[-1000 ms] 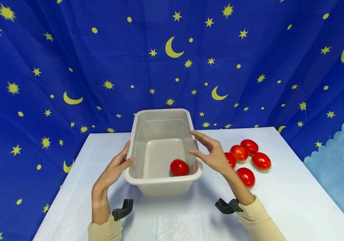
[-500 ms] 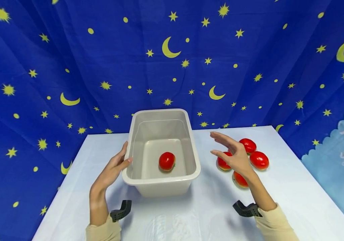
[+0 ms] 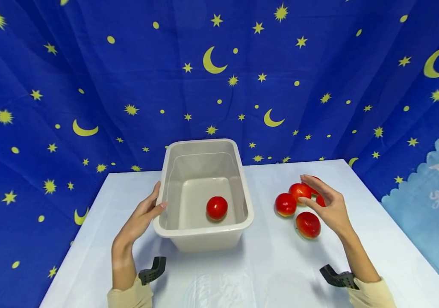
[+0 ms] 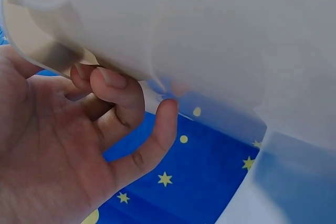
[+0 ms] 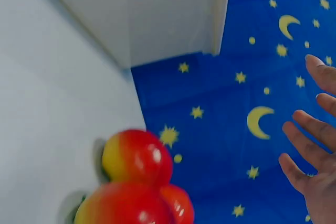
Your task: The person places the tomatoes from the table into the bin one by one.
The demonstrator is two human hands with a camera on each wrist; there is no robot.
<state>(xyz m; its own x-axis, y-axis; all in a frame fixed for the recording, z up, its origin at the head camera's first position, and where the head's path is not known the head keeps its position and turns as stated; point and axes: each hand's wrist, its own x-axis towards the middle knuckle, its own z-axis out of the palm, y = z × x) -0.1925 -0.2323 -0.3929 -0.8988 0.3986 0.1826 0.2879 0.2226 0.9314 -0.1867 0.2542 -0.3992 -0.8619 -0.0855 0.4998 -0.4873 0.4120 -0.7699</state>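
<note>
A grey plastic bin (image 3: 204,233) stands at the middle of the table with one glossy red fruit (image 3: 217,208) on its floor. My left hand (image 3: 141,220) grips the bin's left rim, thumb over the edge; in the left wrist view its curled fingers (image 4: 118,85) are under the rim. To the right of the bin, my right hand (image 3: 328,207) hovers over a group of red fruits (image 3: 308,225), fingers and thumb spread with nothing between them. Seen from the right wrist, these fruits (image 5: 139,156) are partly yellow. The hand hides part of those at the back.
A white-covered table (image 3: 273,273) carries everything. Behind it hangs a blue curtain (image 3: 157,77) with yellow stars and moons. A light blue cloth with white letters (image 3: 434,188) hangs at the far right.
My right hand has left the bin's right side and moved rightward over the fruits. The fruit in the bin has rolled a little left. My left hand stays on the rim.
</note>
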